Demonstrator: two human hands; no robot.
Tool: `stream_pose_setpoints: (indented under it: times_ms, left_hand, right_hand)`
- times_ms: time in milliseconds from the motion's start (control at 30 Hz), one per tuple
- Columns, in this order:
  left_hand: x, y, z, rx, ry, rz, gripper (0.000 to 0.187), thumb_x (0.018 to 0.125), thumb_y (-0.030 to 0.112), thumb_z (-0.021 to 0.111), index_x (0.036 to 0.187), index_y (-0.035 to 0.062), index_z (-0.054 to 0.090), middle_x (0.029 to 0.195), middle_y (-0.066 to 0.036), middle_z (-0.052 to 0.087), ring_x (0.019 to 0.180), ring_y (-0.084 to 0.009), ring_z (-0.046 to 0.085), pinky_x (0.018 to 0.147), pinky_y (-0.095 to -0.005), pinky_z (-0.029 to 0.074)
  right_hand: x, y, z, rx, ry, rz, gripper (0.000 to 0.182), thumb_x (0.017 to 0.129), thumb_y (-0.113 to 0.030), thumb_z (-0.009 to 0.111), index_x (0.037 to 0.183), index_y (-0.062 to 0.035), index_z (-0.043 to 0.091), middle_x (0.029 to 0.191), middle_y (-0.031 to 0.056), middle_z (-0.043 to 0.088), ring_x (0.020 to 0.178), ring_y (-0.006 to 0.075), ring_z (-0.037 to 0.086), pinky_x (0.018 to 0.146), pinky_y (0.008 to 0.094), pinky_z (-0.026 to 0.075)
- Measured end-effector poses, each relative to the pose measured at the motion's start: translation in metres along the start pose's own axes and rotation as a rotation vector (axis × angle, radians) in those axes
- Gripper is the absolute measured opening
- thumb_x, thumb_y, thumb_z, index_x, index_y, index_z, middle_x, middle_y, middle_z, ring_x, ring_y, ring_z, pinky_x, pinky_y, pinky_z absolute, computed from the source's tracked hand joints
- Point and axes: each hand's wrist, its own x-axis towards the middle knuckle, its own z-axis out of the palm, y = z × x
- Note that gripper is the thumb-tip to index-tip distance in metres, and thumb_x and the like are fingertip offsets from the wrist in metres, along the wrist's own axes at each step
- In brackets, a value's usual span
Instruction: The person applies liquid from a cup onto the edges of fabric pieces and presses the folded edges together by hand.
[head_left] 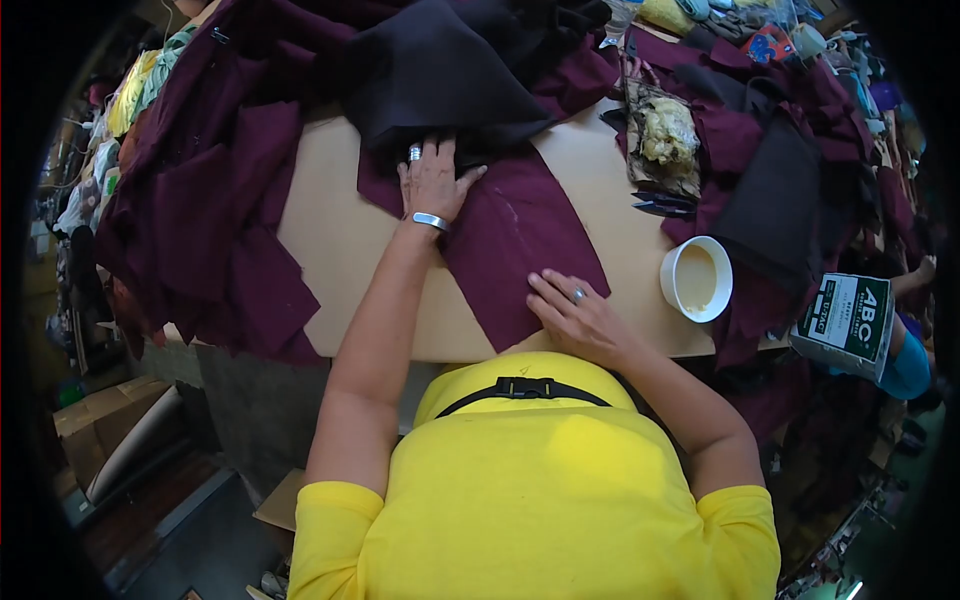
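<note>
My left hand [436,190] lies spread on a maroon fabric piece [525,240], thumb out to the right. Its fingertips reach the lower edge of a black cloth [445,75] that covers the upper end of that piece. A ring and a silver bracelet show on this hand and wrist. My right hand [575,315], also with a ring, rests flat near the lower right edge of the same maroon piece, fingers stretched out and holding nothing. A pale line runs down the maroon cloth between the hands.
Maroon fabric heaps [210,210] hang over the table's left side. On the right stand a white bowl of pale paste [697,279], a yellowish lump [665,130] on a crusted board, and maroon and black pieces [770,180]. A carton marked ABC [845,322] is beside another person's arm.
</note>
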Motion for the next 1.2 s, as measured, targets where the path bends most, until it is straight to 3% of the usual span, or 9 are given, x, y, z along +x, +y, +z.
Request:
stream_pose_setpoints:
  times_ms: [167, 300, 400, 533, 733, 933, 1000, 1067, 1200]
  left_hand:
    - [0.005, -0.013, 0.004, -0.106, 0.035, 0.118, 0.064, 0.079, 0.044, 0.061, 0.126, 0.0043, 0.045, 0.121, -0.018, 0.048, 0.107, -0.0366, 0.048, 0.092, -0.044, 0.039]
    - [0.019, -0.016, -0.01, -0.045, -0.155, 0.071, 0.063, 0.079, 0.043, 0.061, 0.126, 0.0037, 0.045, 0.119, -0.02, 0.049, 0.106, -0.0362, 0.05, 0.091, -0.0422, 0.04]
    - [0.026, -0.03, 0.004, -0.023, 0.057, 0.253, 0.062, 0.078, 0.04, 0.062, 0.128, 0.0104, 0.042, 0.119, -0.017, 0.05, 0.1, -0.0347, 0.054, 0.083, -0.042, 0.046]
    - [0.029, -0.024, -0.005, 0.021, -0.22, 0.089, 0.063, 0.078, 0.037, 0.063, 0.13, 0.0104, 0.041, 0.125, -0.016, 0.046, 0.1, -0.036, 0.053, 0.086, -0.0432, 0.045]
    - [0.022, -0.034, -0.008, -0.139, -0.124, 0.227, 0.072, 0.078, 0.045, 0.061, 0.133, 0.0047, 0.037, 0.132, -0.02, 0.04, 0.118, -0.0363, 0.042, 0.1, -0.04, 0.034]
    - [0.021, -0.034, -0.01, -0.117, -0.172, 0.194, 0.079, 0.073, 0.049, 0.064, 0.133, 0.0063, 0.036, 0.134, -0.017, 0.039, 0.118, -0.035, 0.043, 0.098, -0.0401, 0.036]
    - [0.021, -0.032, -0.015, -0.121, -0.179, 0.202, 0.077, 0.073, 0.047, 0.065, 0.133, 0.0057, 0.037, 0.133, -0.018, 0.04, 0.118, -0.0354, 0.043, 0.097, -0.04, 0.037]
    - [0.023, -0.038, -0.012, -0.123, -0.162, 0.228, 0.076, 0.073, 0.046, 0.065, 0.132, 0.0063, 0.039, 0.132, -0.02, 0.041, 0.117, -0.0358, 0.044, 0.097, -0.04, 0.037]
    - [0.026, -0.038, -0.013, -0.138, -0.225, 0.199, 0.071, 0.076, 0.043, 0.063, 0.133, 0.0082, 0.039, 0.132, -0.022, 0.04, 0.118, -0.037, 0.043, 0.099, -0.0395, 0.035]
  right_hand:
    - [-0.01, 0.01, 0.002, 0.008, 0.067, -0.05, 0.04, 0.075, -0.012, 0.055, 0.114, -0.0028, 0.053, 0.116, 0.0144, 0.054, 0.105, 0.0276, 0.053, 0.09, 0.0388, 0.042]
    - [0.019, 0.015, 0.01, 0.066, 0.193, -0.064, 0.036, 0.075, -0.007, 0.053, 0.112, -0.0031, 0.055, 0.099, 0.0092, 0.061, 0.091, 0.023, 0.059, 0.082, 0.0338, 0.047]
    - [0.037, -0.002, 0.001, 0.158, 0.274, -0.033, 0.035, 0.075, -0.005, 0.053, 0.109, -0.0034, 0.056, 0.09, 0.007, 0.062, 0.084, 0.0205, 0.06, 0.077, 0.0316, 0.048]
    - [0.037, -0.018, 0.016, 0.189, 0.357, 0.004, 0.034, 0.075, -0.004, 0.053, 0.109, -0.0035, 0.056, 0.088, 0.0072, 0.062, 0.082, 0.0191, 0.059, 0.074, 0.0304, 0.048]
    - [0.033, -0.02, 0.019, 0.171, 0.277, 0.024, 0.035, 0.075, -0.002, 0.053, 0.11, -0.0028, 0.056, 0.09, 0.0074, 0.062, 0.086, 0.0207, 0.06, 0.075, 0.031, 0.048]
    - [0.016, -0.022, -0.009, 0.355, 0.266, 0.178, 0.042, 0.073, -0.004, 0.062, 0.113, -0.0065, 0.054, 0.104, 0.0112, 0.06, 0.097, 0.0247, 0.057, 0.08, 0.0312, 0.047]
    - [-0.005, -0.009, -0.048, 0.394, 0.398, 0.282, 0.047, 0.069, -0.01, 0.069, 0.113, -0.0085, 0.054, 0.114, 0.0114, 0.056, 0.103, 0.0274, 0.055, 0.09, 0.0377, 0.042]
    - [-0.038, -0.006, -0.089, 0.011, 0.275, 0.598, 0.054, 0.064, -0.017, 0.075, 0.113, -0.0095, 0.054, 0.122, 0.0102, 0.051, 0.114, 0.0303, 0.047, 0.098, 0.0466, 0.033]
    - [-0.087, 0.01, -0.108, -0.321, 0.054, 0.881, 0.06, 0.057, -0.027, 0.079, 0.111, -0.0127, 0.057, 0.14, 0.0091, 0.032, 0.133, 0.0323, 0.02, 0.103, 0.0553, 0.021]
